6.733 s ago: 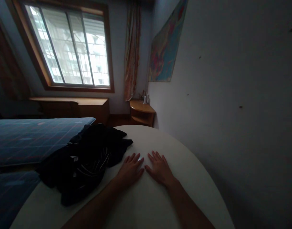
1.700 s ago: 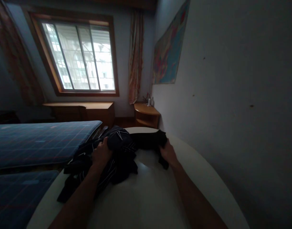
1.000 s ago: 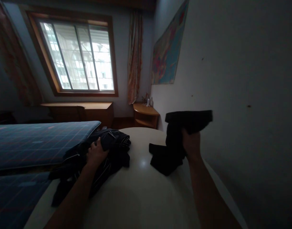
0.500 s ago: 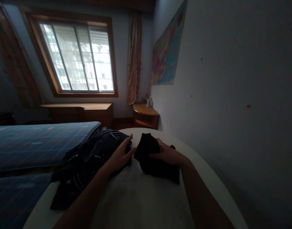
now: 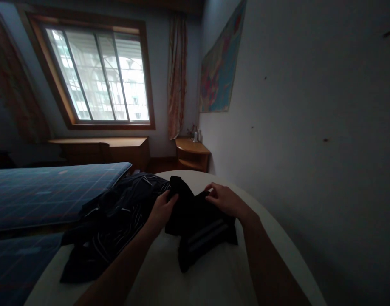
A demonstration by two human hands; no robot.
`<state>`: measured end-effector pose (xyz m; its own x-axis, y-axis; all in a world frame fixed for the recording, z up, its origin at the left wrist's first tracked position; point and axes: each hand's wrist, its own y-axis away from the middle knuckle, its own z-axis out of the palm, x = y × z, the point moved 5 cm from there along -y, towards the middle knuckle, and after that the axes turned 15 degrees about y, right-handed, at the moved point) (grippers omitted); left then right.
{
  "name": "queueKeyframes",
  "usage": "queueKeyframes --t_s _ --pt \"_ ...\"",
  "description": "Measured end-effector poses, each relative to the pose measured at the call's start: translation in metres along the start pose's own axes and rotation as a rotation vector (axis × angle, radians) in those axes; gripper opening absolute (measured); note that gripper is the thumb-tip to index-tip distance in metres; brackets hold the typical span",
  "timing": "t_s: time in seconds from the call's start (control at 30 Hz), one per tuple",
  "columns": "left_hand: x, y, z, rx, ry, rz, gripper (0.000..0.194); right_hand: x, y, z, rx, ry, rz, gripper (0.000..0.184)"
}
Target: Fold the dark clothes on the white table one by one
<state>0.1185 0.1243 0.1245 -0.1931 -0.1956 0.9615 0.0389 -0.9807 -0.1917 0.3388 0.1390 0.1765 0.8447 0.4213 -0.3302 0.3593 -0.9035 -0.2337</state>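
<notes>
A small black garment (image 5: 199, 229) with pale stripes lies on the round white table (image 5: 214, 280) in front of me. My left hand (image 5: 161, 208) is closed on its left upper edge. My right hand (image 5: 223, 199) pinches its right upper edge. The cloth is stretched a little between the two hands. To the left, a heap of dark clothes (image 5: 108, 225) with thin white lines rests on the table, touching my left forearm.
A bed with a blue checked cover (image 5: 48, 191) runs along the left. A grey wall (image 5: 309, 127) stands close on the right, with a map poster (image 5: 219, 72). At the back are a window (image 5: 99, 76), a wooden desk (image 5: 102, 146) and a corner shelf (image 5: 190, 155).
The right hand pulled the small black garment out of the heap, lifted it, and brought it down onto the table. The left hand left the heap and now grips the garment too.
</notes>
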Motion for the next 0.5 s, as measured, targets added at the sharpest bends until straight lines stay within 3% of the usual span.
queueKeyframes --t_s 0.1,0.23,0.4,0.5 --pt "0.001 -0.002 -0.003 0.008 0.095 -0.049 0.054 -0.009 0.001 0.004 -0.073 -0.051 -0.041 0.017" --pt "0.008 0.000 0.002 -0.029 0.077 -0.039 0.055 -0.026 0.002 0.002 -0.029 -0.182 -0.066 0.042" --pt "0.011 0.018 0.025 -0.251 0.028 -0.090 0.059 -0.038 0.006 -0.006 0.074 -0.244 0.035 0.069" --pt "0.009 0.033 0.038 -0.383 0.022 -0.150 0.060 -0.038 0.006 -0.009 0.135 -0.143 0.086 0.059"
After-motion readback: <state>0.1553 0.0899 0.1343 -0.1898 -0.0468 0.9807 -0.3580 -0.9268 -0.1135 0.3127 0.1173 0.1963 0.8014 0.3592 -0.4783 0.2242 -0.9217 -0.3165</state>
